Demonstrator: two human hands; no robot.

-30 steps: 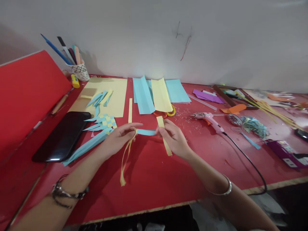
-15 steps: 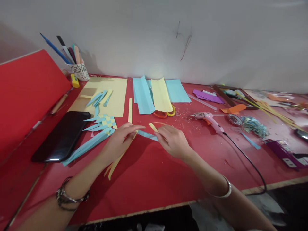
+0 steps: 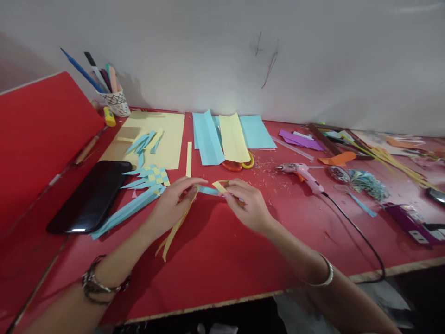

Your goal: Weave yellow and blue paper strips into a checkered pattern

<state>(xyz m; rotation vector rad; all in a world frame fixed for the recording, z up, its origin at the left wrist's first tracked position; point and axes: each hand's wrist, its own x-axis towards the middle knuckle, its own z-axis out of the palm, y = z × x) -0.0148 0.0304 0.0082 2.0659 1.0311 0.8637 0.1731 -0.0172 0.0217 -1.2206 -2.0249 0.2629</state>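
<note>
My left hand (image 3: pixel 179 197) pinches paper strips between thumb and fingers above the red table. From it a yellow paper strip (image 3: pixel 173 239) hangs down toward me, and a blue paper strip (image 3: pixel 209 190) runs across to the other hand. My right hand (image 3: pixel 248 202) is closed on paper strips too, with a short yellow end (image 3: pixel 219 187) sticking out at its fingertips. Part of the strips is hidden behind the fingers. Another yellow strip (image 3: pixel 189 160) lies just beyond my left hand. To the left rests a woven blue-and-yellow paper piece (image 3: pixel 155 176) with long loose blue ends.
A black phone (image 3: pixel 90 197) lies at left, near a pen cup (image 3: pixel 118 102). Folded blue and yellow sheets (image 3: pixel 233 137) partly cover scissors (image 3: pixel 247 160) at the back. A pink glue gun (image 3: pixel 306 176) with a trailing cord lies right, near a purple power strip (image 3: pixel 413 222).
My right hand has tilted slightly, and the yellow end at its fingertips has shifted a little left. The hanging yellow strip has swung slightly right. The left hand stays nearly in place.
</note>
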